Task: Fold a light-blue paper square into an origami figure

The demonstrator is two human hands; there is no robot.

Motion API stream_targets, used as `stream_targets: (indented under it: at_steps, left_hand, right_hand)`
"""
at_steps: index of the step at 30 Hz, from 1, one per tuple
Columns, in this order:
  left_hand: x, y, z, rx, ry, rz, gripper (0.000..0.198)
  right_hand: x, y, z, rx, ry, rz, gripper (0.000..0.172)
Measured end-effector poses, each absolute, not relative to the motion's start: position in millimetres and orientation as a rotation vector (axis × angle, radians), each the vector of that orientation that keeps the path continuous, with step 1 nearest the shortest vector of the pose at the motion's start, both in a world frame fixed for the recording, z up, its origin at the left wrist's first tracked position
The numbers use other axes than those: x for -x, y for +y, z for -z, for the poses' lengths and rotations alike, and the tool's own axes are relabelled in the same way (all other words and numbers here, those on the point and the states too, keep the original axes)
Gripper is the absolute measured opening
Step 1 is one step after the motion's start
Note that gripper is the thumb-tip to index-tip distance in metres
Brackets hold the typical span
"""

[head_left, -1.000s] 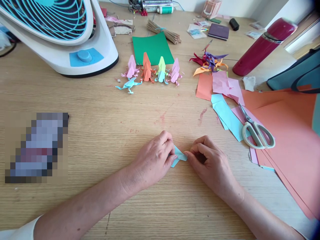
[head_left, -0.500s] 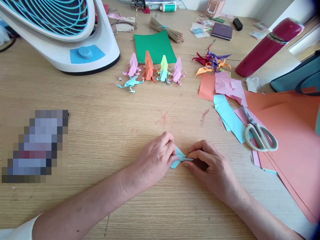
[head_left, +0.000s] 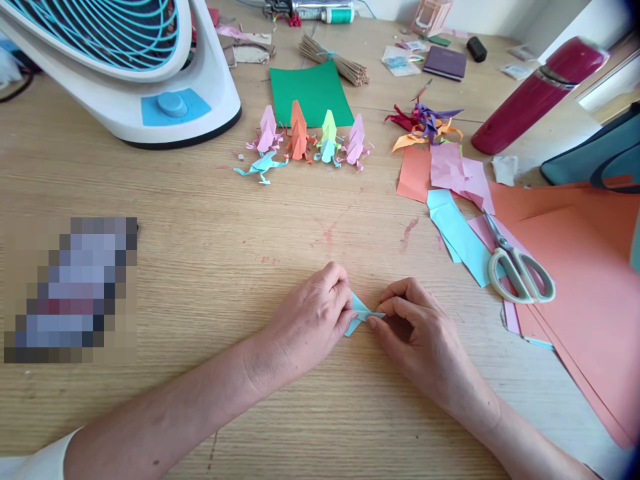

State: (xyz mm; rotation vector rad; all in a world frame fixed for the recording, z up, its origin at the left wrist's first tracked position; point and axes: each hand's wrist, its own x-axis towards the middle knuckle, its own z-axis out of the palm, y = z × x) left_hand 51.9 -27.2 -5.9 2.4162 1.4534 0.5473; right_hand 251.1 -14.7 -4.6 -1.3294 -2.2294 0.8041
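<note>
A small folded piece of light blue paper (head_left: 361,313) is pinched between both hands, just above or on the wooden table (head_left: 215,267). My left hand (head_left: 320,303) has its thumb and fingers closed on the paper's left part and hides that part. On the other side, my right hand (head_left: 417,330) pinches the thin pointed right end between thumb and fingertips. Beyond the hands stand several origami figures, among them an orange one (head_left: 299,133), a green and blue one (head_left: 328,137) and a low light blue one (head_left: 262,165).
Scissors (head_left: 520,267) lie on blue strips (head_left: 457,230) and orange sheets (head_left: 580,267) at the right. A red flask (head_left: 535,100) lies or stands behind them. A white fan (head_left: 200,100) is at the back left, a green sheet (head_left: 310,93) behind the figures, a blurred-out flat object (head_left: 75,287) at left.
My right hand has shifted very slightly along the paper's pointed end. The left hand keeps its hold, and the other things stay in place.
</note>
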Motion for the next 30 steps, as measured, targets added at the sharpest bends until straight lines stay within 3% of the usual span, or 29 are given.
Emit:
stream_targets:
  at_steps: [7,14,30]
  left_hand:
    - [-53.1,-27.2,4.9,-2.341,1.475,-0.513,0.010]
    - [-53.2,-26.9,3.9,-2.303,1.475,-0.509,0.009]
    - [-50.9,-27.4,2.9,-2.191,1.423,-0.584,0.009]
  right_hand:
    - [-250.5,-14.4,3.4,1.360,-2.214,-0.790,0.019]
    - [-249.3,-13.1,3.6,1.401,-2.186,-0.811,0.007]
    - [-249.3,-9.6,6.6,1.395,-2.203,-0.762,0.016]
